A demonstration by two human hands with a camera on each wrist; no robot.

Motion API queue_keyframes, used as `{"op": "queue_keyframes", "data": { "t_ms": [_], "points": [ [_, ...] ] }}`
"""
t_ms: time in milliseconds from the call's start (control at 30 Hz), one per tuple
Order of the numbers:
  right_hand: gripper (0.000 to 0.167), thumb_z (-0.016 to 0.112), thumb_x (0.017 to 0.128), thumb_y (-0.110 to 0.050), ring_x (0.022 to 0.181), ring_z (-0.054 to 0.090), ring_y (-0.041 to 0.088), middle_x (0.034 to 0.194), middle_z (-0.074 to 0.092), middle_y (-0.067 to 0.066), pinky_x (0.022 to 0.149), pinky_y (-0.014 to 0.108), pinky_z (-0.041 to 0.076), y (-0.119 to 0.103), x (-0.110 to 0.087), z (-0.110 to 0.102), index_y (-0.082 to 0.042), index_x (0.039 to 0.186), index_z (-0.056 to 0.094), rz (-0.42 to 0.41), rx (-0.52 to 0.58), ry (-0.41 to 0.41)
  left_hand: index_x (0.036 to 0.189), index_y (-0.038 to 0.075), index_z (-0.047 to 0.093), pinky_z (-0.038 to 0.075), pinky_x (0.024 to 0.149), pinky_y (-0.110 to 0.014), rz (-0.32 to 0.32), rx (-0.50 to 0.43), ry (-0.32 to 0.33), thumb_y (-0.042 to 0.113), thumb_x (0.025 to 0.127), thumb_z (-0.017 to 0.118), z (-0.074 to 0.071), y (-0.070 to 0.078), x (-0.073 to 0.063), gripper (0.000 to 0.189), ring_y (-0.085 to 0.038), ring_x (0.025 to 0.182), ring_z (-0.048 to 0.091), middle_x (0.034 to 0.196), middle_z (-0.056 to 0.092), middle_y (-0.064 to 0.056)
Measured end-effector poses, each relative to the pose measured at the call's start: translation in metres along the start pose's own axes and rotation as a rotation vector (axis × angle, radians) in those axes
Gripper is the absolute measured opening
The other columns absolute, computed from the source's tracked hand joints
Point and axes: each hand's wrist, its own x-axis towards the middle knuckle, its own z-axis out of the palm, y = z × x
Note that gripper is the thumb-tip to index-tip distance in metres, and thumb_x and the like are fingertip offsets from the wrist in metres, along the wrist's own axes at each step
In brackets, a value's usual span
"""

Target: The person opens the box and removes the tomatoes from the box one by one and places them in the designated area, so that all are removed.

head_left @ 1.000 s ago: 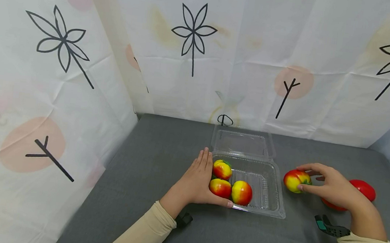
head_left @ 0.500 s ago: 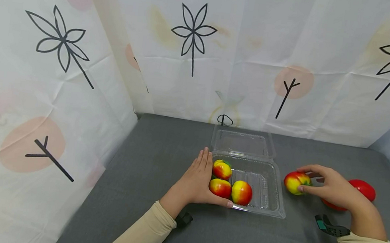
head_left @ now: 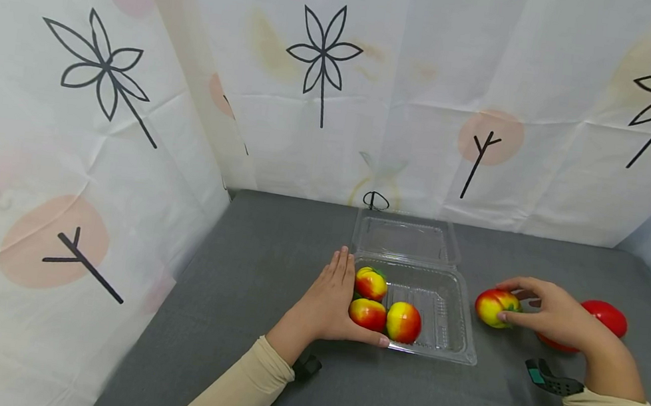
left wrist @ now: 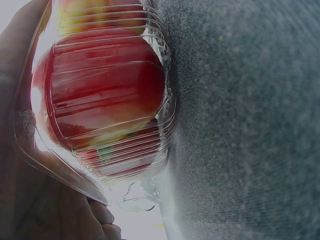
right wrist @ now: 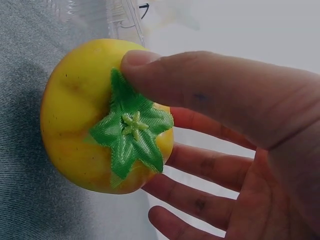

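Observation:
My right hand (head_left: 551, 314) pinches a red-and-yellow artificial fruit (head_left: 494, 308) between thumb and fingers, just right of the clear plastic clamshell box (head_left: 442, 310). In the right wrist view its green cloth leaf cap (right wrist: 132, 125) faces the camera, the thumb (right wrist: 180, 75) lies across its top, and the fingers reach behind it. My left hand (head_left: 329, 304) rests along the box's left rim with straight fingers, its thumb stretched over the front edge. Inside the box sit a rear fruit (head_left: 371, 283), a front-left fruit (head_left: 367, 315) and a front-middle fruit (head_left: 404, 322). Red fruit shows through the ribbed wall (left wrist: 107, 90) in the left wrist view.
The box's lid (head_left: 406, 237) lies folded back towards the patterned cloth wall (head_left: 409, 105). Behind my right wrist are a red round thing (head_left: 606, 317) and another red piece (head_left: 558, 343), both partly hidden. Grey cloth (head_left: 399, 399) covers the table.
My right hand and the fruit in it have shifted slightly towards me and to the right. The left hand and the box have stayed in place.

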Motion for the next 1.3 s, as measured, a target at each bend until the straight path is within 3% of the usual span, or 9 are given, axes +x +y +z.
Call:
{"op": "queue_keyframes", "data": {
  "t_ms": [633,867,1067,1300],
  "points": [
    [0.05,0.086,0.09,-0.026,0.113,0.065,0.039,0.127,0.07,0.019,0.084,0.03,0.058,0.0084,-0.0012,-0.0008,-0.002,0.131,0.069,0.013,-0.001,-0.001,0.171,0.005,0.007,0.019,0.133,-0.052,0.005,-0.01,0.002,0.092,0.068,0.069,-0.0002,0.0006,-0.0003,0.149,-0.033,0.168,-0.003,0.181,-0.002,-0.013],
    [0.05,0.085,0.091,-0.026,0.113,0.065,0.042,0.128,0.069,0.023,0.084,0.04,0.058,0.0084,-0.0019,-0.0012,-0.002,0.132,0.069,0.026,-0.008,-0.006,0.171,0.006,0.006,0.019,0.133,-0.052,0.003,-0.006,0.002,0.093,0.068,0.068,0.0004,0.0003,0.0001,0.149,-0.033,0.168,-0.003,0.181,-0.002,-0.013],
    [0.05,0.084,0.092,-0.027,0.114,0.065,0.042,0.129,0.069,0.022,0.084,0.035,0.058,0.0084,-0.0021,-0.0012,-0.002,0.132,0.068,0.03,-0.007,-0.007,0.171,0.006,0.006,0.019,0.133,-0.052,0.004,-0.007,0.0,0.092,0.068,0.068,0.0002,0.0003,0.0003,0.149,-0.033,0.168,-0.004,0.181,-0.002,-0.013],
    [0.05,0.083,0.093,-0.026,0.112,0.065,0.043,0.129,0.068,0.024,0.087,0.05,0.059,0.0085,-0.0023,-0.0011,-0.001,0.133,0.067,0.043,0.0,-0.013,0.171,0.006,0.005,0.019,0.133,-0.052,0.005,-0.002,-0.001,0.093,0.068,0.068,0.0006,-0.0004,0.0005,0.149,-0.033,0.168,-0.003,0.181,-0.002,-0.014]
  ]
}}
